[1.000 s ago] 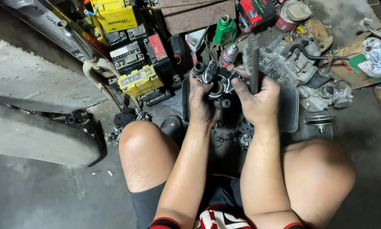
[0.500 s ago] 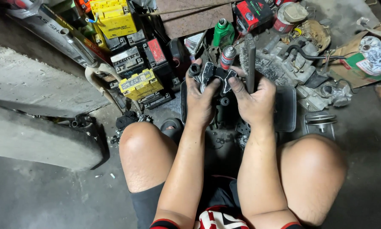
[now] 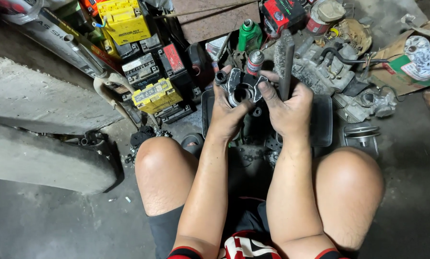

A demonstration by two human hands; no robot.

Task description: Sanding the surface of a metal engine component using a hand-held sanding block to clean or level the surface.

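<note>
Two hands work above my knees. My left hand point(image 3: 228, 111) is wrapped about the small dark metal engine part with a round bore point(image 3: 240, 90), fingers point(image 3: 223, 94) curled up its left side, thumb underneath. My right hand point(image 3: 287, 111) has its forefinger and thumb laid on the right edge of the same part, while the other fingers are closed around the grey flat metal file point(image 3: 286, 62), which stands nearly upright out of the fist. The part is held in the air between both hands, over the black rectangular tray point(image 3: 322, 122) resting on the concrete floor point(image 3: 52, 225).

Beyond the part, just behind it, stands a small red spray can with a silver cap point(image 3: 255, 61); a green plastic bottle point(image 3: 249, 36) stands farther back. To the left lie stacked batteries, one yellow box-shaped battery point(image 3: 156, 95) nearest. To the right sits a grey cast engine casing point(image 3: 322, 67), and a ribbed metal pulley point(image 3: 361, 134) lies beside the tray. My bare knees frame the tray on either side.
</note>
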